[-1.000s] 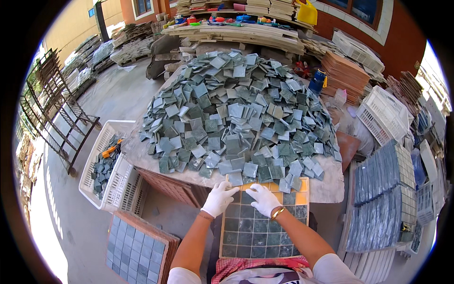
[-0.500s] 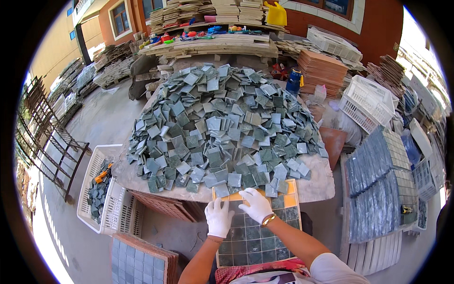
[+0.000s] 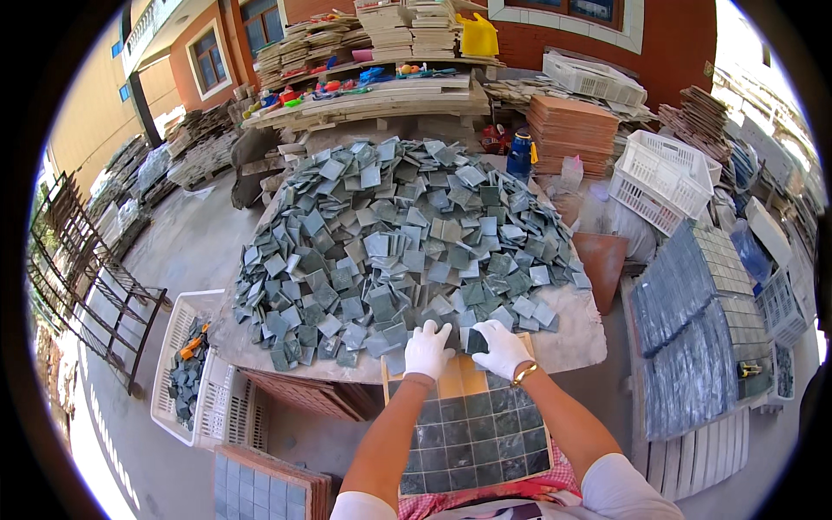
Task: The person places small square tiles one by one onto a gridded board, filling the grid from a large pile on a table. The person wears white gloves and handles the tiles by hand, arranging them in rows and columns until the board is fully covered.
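a square orange grid tray (image 3: 472,425) part-filled with dark green stone tiles is lying on the person's lap, its far edge touching the stone table (image 3: 568,334) and its length running away from the person. the white-gloved left hand (image 3: 427,349) is resting spread at the tray's far edge; the white-gloved right hand (image 3: 501,348) is pinching a dark square tile (image 3: 476,341), standing on edge. beyond, a heap of grey-green square tiles (image 3: 399,243) is covering the table

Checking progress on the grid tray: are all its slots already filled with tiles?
No: the tray's top row under both gloved hands shows bare orange slots, while lower rows hold dark tiles.
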Motion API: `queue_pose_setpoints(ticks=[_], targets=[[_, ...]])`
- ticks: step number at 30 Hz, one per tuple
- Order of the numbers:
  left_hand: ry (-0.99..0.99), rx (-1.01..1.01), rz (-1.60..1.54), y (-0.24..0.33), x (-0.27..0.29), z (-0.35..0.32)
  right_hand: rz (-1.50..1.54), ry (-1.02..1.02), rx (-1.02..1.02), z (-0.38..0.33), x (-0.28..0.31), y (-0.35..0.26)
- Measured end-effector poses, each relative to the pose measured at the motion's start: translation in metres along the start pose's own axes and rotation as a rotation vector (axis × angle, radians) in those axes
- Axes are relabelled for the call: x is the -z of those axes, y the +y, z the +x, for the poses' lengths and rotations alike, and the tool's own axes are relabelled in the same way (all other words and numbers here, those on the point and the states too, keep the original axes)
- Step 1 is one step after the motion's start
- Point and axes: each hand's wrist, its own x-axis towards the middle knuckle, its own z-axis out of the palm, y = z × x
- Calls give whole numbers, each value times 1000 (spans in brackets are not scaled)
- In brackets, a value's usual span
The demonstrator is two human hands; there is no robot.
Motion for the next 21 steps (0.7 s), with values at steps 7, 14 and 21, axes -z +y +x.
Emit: queue_pose_setpoints(ticks=[7,14,21], targets=[[5,-150,-75,2,2,17,-245,-209,73,-47,-27,-21],[-81,-110,-162,13,22,-51,-240,-255,54,-42,-26,-10],[-50,-82,-145,10,4,-81,-125,-125,207,-60,-41,10]])
